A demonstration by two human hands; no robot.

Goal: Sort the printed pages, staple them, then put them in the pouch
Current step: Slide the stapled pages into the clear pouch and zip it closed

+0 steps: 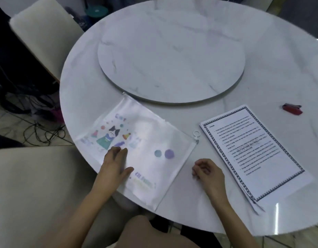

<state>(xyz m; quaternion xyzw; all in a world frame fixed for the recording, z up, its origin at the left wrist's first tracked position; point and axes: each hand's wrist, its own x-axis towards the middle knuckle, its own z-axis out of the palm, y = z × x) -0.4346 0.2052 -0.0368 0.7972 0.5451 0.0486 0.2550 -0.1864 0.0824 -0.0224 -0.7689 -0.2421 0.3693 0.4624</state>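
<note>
Right now, on the round white marble table (262, 72), a translucent zip pouch (136, 153) with a cartoon cat print lies flat at the near left edge, partly overhanging the rim toward the person. Its long axis runs diagonally, from the far left corner near the raised turntable (172, 58) down toward the near right. The zipper edge is its far-right side, ending at a white ring pull (196, 134) that points toward the stack of printed pages (253, 153).

That stack rests to the right of the pouch, well apart from it, with a dark patterned border framing the top sheet. Its long axis also runs diagonally, from the far left down to the near right, and the lower sheets fan out a little at the near corner. A red stapler (292, 109) sits farther back on the right, clear of the pages, its length lying roughly left to right.

The left hand (115, 163) lies palm down on the pouch, fingers spread flat and pressing on the printed face, gripping nothing. The right hand (207, 171) rests on bare tabletop between the pouch and the pages, fingers curled loosely inward, empty as far as can be seen, touching neither
</note>
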